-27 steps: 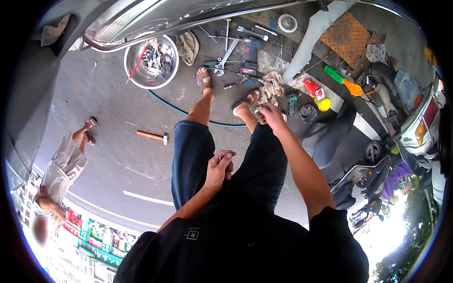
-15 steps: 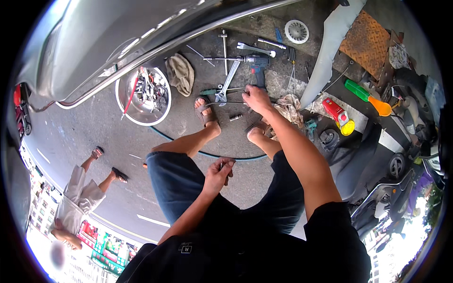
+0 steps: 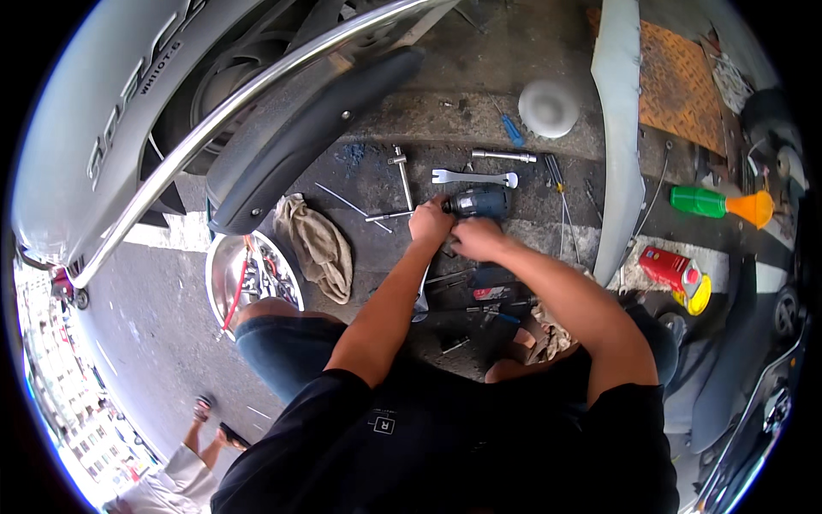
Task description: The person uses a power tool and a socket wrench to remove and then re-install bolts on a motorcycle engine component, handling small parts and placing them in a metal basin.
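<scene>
A dark blue cordless impact wrench (image 3: 481, 204) lies across the middle of the tool patch, its nose pointing left. My right hand (image 3: 478, 238) is closed around its grip, which the fingers mostly cover. My left hand (image 3: 431, 223) is closed at the nose end, close against the right; what its fingers pinch is hidden. Beyond the wrench is a silver pry tool (image 3: 475, 178) with a forked end. A T-handle wrench (image 3: 403, 176) stretches out past my left hand. Under my forearms an adjustable spanner (image 3: 421, 300) is partly covered.
A grey motorbike with a chrome bar (image 3: 197, 141) and black mudguard (image 3: 300, 137) fills the upper left. By my left knee stand a metal bowl (image 3: 224, 274) of parts and a rag (image 3: 317, 248). At right are a pale panel (image 3: 618, 128), red can (image 3: 668, 267) and green bottle (image 3: 698, 201).
My left hand has come up from my lap to the impact wrench's nose. My right hand has shifted onto its grip. The view has tilted forward, and the bowl now sits partly behind my knee.
</scene>
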Motion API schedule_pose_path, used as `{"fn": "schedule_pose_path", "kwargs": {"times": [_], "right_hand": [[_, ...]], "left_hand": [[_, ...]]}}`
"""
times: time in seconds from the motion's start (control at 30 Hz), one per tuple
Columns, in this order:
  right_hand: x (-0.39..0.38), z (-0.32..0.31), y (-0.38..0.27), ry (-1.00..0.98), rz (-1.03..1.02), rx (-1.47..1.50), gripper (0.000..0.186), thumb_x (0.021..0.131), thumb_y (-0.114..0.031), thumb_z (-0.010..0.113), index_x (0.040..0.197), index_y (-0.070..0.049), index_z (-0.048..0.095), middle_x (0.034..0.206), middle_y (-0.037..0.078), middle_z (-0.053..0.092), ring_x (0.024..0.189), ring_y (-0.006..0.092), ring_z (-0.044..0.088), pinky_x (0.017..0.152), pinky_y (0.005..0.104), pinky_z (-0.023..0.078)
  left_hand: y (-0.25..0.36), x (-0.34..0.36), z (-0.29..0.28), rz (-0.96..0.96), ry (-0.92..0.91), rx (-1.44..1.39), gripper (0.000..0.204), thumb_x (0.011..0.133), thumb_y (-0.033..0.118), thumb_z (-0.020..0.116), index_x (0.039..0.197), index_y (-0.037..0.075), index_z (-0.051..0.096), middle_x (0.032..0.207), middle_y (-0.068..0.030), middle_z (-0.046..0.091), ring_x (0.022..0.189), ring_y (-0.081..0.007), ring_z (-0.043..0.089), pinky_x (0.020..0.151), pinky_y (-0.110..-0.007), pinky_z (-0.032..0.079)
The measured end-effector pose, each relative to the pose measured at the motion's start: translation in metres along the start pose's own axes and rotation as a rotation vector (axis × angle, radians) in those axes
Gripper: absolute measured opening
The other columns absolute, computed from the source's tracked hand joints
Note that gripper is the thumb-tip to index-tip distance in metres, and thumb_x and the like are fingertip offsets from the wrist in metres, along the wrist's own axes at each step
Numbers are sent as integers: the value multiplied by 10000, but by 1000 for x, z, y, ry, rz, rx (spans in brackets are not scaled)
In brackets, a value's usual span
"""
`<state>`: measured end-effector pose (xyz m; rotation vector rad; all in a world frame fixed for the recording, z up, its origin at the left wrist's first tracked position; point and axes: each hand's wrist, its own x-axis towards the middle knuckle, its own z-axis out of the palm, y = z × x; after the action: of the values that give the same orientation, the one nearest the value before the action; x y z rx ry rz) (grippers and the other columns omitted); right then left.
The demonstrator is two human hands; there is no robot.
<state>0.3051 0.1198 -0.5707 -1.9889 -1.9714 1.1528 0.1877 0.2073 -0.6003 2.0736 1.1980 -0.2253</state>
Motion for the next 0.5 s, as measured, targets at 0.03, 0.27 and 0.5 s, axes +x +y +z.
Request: {"fn": "schedule_pose_path", "kwargs": {"times": [0.03, 0.27, 0.5], "right_hand": [[-8, -3, 10, 11, 85, 12, 299, 805, -303, 618, 904, -31, 693, 931, 202, 679, 903, 380, 651, 805, 480, 513], [-63, 5, 33, 208, 574, 236, 527, 802, -491, 637, 1001, -3, 671, 1034, 199, 676, 1008, 362, 636, 879, 445, 492], [-10, 37, 54, 395, 566, 810, 684, 763, -500, 726, 1111, 77, 604, 1042, 200, 655, 967, 274, 630, 854, 374, 475]], "left_hand": [[2, -6, 16, -73, 7, -42, 589, 746, 313, 706, 1290, 163, 535, 1027, -223, 672, 987, -388, 641, 859, -455, 504], [-46, -4, 24, -103, -13, -349, 500, 788, 145, 707, 1243, 35, 532, 778, -135, 708, 419, -180, 574, 383, -320, 434], [-33, 15, -1, -116, 124, -403, 502, 766, 258, 710, 1211, 65, 580, 721, -137, 694, 528, -243, 652, 563, -368, 517]]}}
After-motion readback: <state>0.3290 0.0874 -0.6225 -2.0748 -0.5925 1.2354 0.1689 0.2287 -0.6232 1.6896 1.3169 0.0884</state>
